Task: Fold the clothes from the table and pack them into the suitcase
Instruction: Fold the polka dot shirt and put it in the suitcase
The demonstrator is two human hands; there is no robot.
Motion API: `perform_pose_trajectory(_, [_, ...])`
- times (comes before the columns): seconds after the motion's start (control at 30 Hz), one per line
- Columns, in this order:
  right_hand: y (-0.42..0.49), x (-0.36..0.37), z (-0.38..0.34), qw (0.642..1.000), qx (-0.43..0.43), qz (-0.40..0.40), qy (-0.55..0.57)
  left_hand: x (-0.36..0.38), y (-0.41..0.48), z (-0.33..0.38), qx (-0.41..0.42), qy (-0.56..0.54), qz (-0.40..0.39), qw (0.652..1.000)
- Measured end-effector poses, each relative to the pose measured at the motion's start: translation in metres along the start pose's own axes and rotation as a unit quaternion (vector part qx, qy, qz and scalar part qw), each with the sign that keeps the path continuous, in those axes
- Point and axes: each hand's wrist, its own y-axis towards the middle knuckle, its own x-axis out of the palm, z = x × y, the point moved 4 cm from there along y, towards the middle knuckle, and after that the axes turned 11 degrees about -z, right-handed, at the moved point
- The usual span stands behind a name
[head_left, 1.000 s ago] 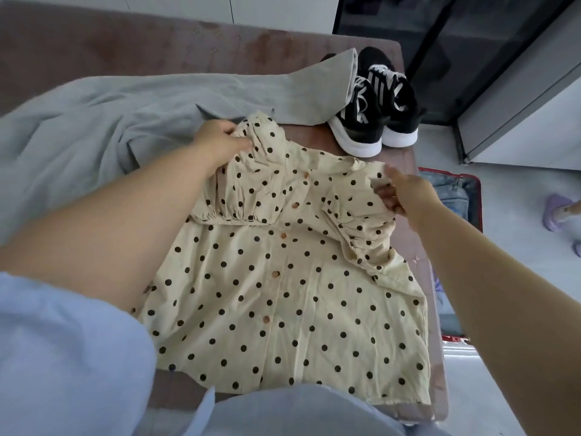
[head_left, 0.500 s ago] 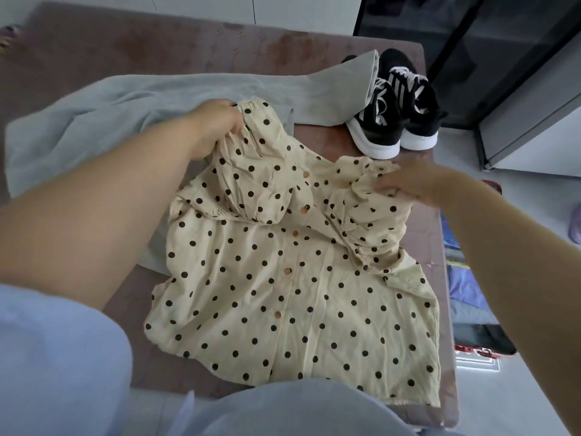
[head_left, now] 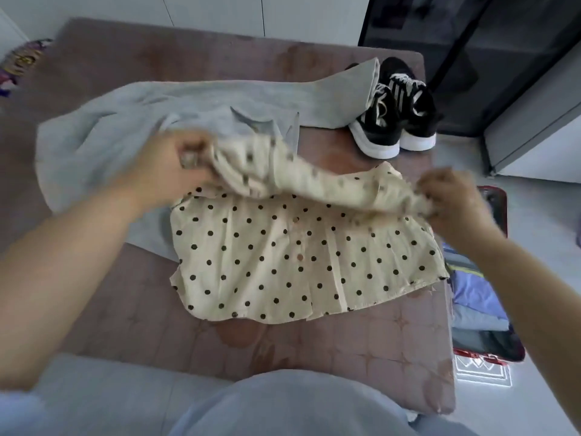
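L hand (head_left: 169, 166) clenched on one end of cream, black-dotted button blouse (head_left: 283, 256), R hand (head_left: 452, 201) pinching other end. Both blurred, finger detail unclear. Vs 0.5 s ago: shoulder part, then spread flat up by grey knit garment (head_left: 125, 121), now lifted off brown-pink padded table (head_left: 345, 338) & drawn back over buttoned front as bunched band. Band's long axis L–R, R end lower. Flat part mid-table, hem toward near edge, placket running away. Black/white sneakers (head_left: 396, 121) at far R corner. Red-rimmed suitcase (head_left: 490, 356) on floor just R of table.
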Motion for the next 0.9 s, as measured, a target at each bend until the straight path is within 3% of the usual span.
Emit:
perform_pose_trajectory(0.07, [-0.030,0.036,0.009,0.997,0.000,-0.061,-0.050,0.041,-0.036,-0.015,0.029,0.127,-0.090,0.987])
perform_pose_trajectory(0.13, [-0.056,0.066,0.009,0.990,-0.002,-0.109,-0.093,0.079,-0.068,-0.035,0.059,0.273,-0.169,0.945])
perform_pose_trajectory(0.2, [-0.072,0.084,0.010,0.986,0.004,-0.129,-0.109,0.108,-0.091,-0.049,0.061,0.350,-0.214,0.910])
perform_pose_trajectory(0.5, [-0.084,0.063,0.006,0.999,0.021,-0.028,-0.004,0.120,-0.121,-0.033,0.179,0.448,-0.084,0.872])
perform_pose_trajectory(0.63, [-0.099,0.082,0.002,0.973,0.022,-0.213,-0.085,0.140,-0.134,-0.069,0.103,0.501,-0.142,0.847])
perform_pose_trajectory(0.7, [-0.099,0.082,-0.004,0.970,0.039,-0.232,-0.058,0.144,-0.137,-0.081,0.082,0.494,-0.144,0.853])
perform_pose_trajectory(0.8, [-0.093,0.080,-0.028,0.977,-0.005,-0.209,-0.030,0.127,-0.125,-0.071,0.082,0.448,-0.070,0.888])
perform_pose_trajectory(0.9, [-0.092,0.092,-0.048,0.954,-0.031,-0.295,0.051,0.098,-0.104,-0.061,0.034,0.394,0.039,0.918])
